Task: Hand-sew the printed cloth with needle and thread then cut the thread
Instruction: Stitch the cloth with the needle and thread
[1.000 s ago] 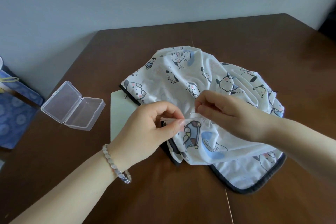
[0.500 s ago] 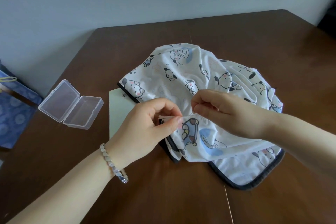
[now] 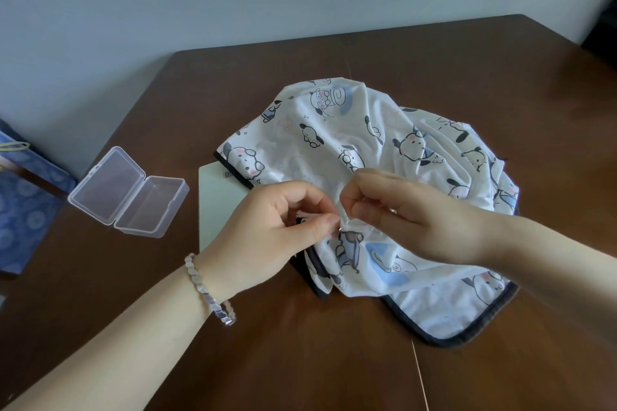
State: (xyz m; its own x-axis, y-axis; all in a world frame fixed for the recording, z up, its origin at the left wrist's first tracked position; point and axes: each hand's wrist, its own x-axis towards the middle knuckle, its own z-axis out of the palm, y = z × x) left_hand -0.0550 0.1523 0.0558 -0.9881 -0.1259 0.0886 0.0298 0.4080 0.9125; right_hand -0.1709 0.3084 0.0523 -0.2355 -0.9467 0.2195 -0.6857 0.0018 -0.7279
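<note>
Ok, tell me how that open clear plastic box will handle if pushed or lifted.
The clear plastic box looks thin-walled and empty, so it is probably very light and fairly stiff. Lying flat on the smooth table, it would likely slide rather than tip. Its lid lies hinged open, so it may flap when lifted by one half.

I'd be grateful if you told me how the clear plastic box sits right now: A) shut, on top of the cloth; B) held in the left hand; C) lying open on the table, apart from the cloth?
C: the clear plastic box lies with its lid flipped open on the table, left of the printed cloth and not touching it.
</note>
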